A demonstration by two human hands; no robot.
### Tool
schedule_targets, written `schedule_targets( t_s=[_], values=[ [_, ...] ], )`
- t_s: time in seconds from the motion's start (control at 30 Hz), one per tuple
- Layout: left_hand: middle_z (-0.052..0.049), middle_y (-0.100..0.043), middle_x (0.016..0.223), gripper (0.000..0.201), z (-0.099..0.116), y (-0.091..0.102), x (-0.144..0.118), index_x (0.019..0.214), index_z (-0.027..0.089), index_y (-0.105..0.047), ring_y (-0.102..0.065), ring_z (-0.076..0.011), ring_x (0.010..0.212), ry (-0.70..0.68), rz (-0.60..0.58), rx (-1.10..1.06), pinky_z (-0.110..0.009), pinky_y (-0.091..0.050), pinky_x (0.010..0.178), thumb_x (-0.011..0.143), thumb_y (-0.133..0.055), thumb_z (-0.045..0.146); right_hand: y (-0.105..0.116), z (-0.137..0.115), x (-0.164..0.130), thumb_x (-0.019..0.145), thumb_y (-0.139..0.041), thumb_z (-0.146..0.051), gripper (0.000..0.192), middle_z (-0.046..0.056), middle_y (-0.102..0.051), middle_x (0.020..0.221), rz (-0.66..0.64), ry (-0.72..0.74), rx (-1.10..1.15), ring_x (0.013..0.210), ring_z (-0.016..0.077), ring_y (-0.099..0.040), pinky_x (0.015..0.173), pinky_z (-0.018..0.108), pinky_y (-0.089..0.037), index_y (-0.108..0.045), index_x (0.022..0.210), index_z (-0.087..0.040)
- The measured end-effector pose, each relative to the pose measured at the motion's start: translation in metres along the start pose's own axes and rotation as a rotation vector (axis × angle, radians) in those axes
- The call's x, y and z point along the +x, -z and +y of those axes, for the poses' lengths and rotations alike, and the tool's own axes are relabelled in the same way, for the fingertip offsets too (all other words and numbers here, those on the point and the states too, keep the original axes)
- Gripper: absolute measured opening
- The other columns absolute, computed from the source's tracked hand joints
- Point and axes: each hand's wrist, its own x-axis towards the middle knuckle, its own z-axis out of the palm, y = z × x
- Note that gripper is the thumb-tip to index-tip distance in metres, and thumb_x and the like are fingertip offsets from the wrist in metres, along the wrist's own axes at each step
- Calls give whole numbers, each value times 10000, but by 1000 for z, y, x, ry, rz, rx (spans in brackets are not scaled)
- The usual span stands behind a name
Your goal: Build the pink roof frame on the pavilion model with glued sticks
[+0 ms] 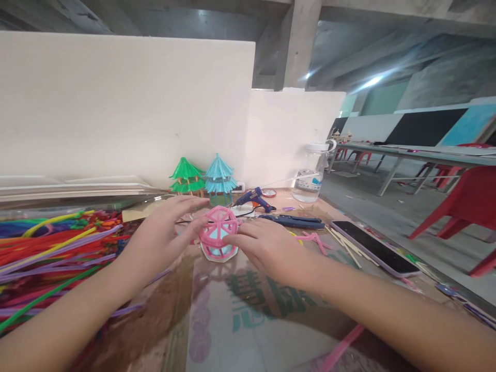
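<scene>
A small pink frame model [219, 225], apparently built from fuzzy pipe cleaners, stands in front of me on a pale many-sided base. Something light blue shows inside it. On its left side is my left hand [163, 238], fingers stretched and apart, the thumb at the upper edge of the frame. My right hand [273, 249] has its fingers closed against the model's right side, and one fingertip covers part of the front. Behind it stand a green tiered-roof model [187, 178] and a light blue one [219, 178].
Many coloured pipe cleaners [58, 253] lie at left. Beyond the model are a blue glue gun [256, 199], dark-handled pliers [296, 221] and a clear water bottle [309, 178]. Thin sticks [349, 245] and a phone [374, 248] lie at right. A white board [124, 108] rises behind.
</scene>
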Motion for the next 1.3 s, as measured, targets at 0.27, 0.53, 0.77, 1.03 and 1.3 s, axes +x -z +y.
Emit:
schedule_targets(
  t_s=[0.27, 0.53, 0.77, 1.03, 1.3],
  values=[
    [-53, -803, 925, 409, 1, 8, 9, 933, 240, -791, -743, -260, 837, 354, -150, -465, -375, -624, 761, 697, -746, 571, -6, 8, -3, 913, -515, -19, 325, 93, -726, 986, 4, -41, -3, 894, 207, -650, 741, 315, -453, -633, 1189, -145],
    [11, -646, 573, 355, -1, 4, 6, 590, 191, -617, -590, -136, 540, 340, -78, -446, -236, -492, 523, 660, -761, 508, -12, 15, -5, 945, -510, -54, 296, 87, -734, 1022, 8, -64, 16, 898, 207, -657, 726, 322, -442, -634, 1193, -159],
    [27, -595, 551, 370, -2, 2, 4, 609, 205, -595, -543, -130, 513, 236, -86, -369, -230, -459, 506, 819, -598, 509, -11, 16, -6, 960, -484, -60, 306, 81, -729, 1043, -4, -62, 39, 907, 202, -644, 738, 324, -430, -625, 1210, -166],
    [-43, -747, 777, 355, -6, 3, 7, 810, 195, -757, -667, -198, 742, 402, -283, -555, -304, -544, 718, 699, -723, 531, -13, 16, -8, 945, -506, -57, 336, 70, -724, 1066, 12, -58, 45, 905, 206, -640, 726, 322, -420, -610, 1240, -182],
    [43, -571, 541, 363, 6, 4, 8, 559, 184, -594, -504, -97, 525, 467, -187, -646, -199, -408, 509, 593, -812, 472, -9, 14, -3, 941, -498, -36, 303, 77, -733, 979, 24, -41, 29, 872, 203, -651, 723, 320, -438, -639, 1188, -141]
  ],
)
